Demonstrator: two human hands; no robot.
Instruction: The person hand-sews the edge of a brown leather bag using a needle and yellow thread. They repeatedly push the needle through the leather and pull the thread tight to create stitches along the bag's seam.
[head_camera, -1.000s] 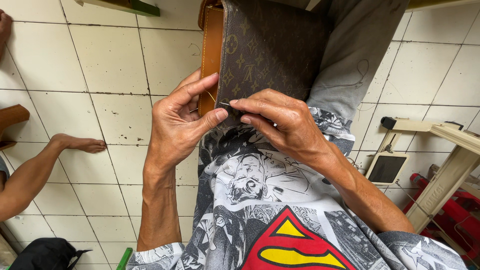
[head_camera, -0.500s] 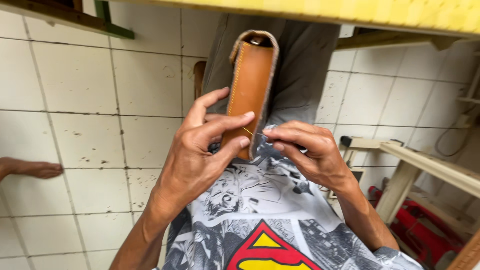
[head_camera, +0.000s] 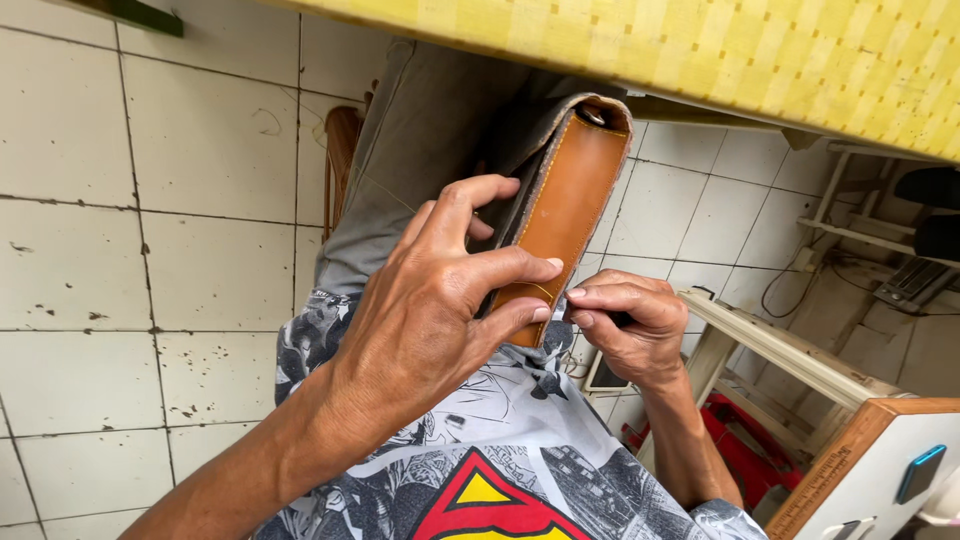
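My left hand (head_camera: 430, 310) is wrapped around one bag (head_camera: 560, 215), a tan leather piece with a dark panel behind it, held up on edge over my lap. The thumb and forefinger are bent round and press on the tan face near its lower end, and the other fingers curl behind the dark side, so this hand is closed on the bag. My right hand (head_camera: 625, 325) sits just beside the bag's lower corner, its fingers pinched tightly together at the edge of the leather. Something dark shows between those fingers, but I cannot tell what it is. One line of pale stitching (head_camera: 548, 170) runs up the tan edge, and a metal ring (head_camera: 592, 115) shows at the top end of the bag.

Under my hands lie my grey trousers (head_camera: 420, 160) and my printed shirt (head_camera: 500, 470), with one red and yellow emblem on its front. One yellow checked tabletop (head_camera: 760, 60) crosses above the bag. The floor (head_camera: 150, 230) is pale square tiles. To my right stands a wooden frame (head_camera: 790, 350), with something red (head_camera: 745, 450) beneath it.
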